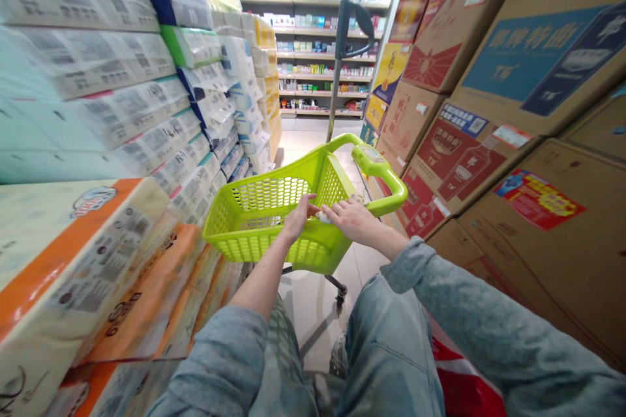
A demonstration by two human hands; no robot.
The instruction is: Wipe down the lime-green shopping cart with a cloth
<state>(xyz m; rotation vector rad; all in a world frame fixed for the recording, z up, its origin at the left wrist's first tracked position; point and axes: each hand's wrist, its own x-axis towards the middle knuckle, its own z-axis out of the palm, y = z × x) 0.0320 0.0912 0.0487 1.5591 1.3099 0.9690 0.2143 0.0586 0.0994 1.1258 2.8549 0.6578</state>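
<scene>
A lime-green shopping cart (264, 195) stands sideways in front of me, its curved handle (391, 184) toward the right. My left hand (298, 216) is over the cart's near rim, fingers bent toward the right hand. My right hand (349, 216) rests on the rim beside the basket's rear panel, fingers stretched toward the left. A small white, crumpled thing (323, 215) shows between the hands, under the right fingertips. Which hand holds it, if either, I cannot tell. The visible part of the basket holds nothing I can make out.
Stacked paper packs (88, 58) rise on the left, with orange-and-cream packs (122, 273) close by. Cardboard cartons (518, 189) are piled on the right. Beyond the cart stand a metal pole (336, 91) with a dark grey bracket and shelves of small goods (323, 65).
</scene>
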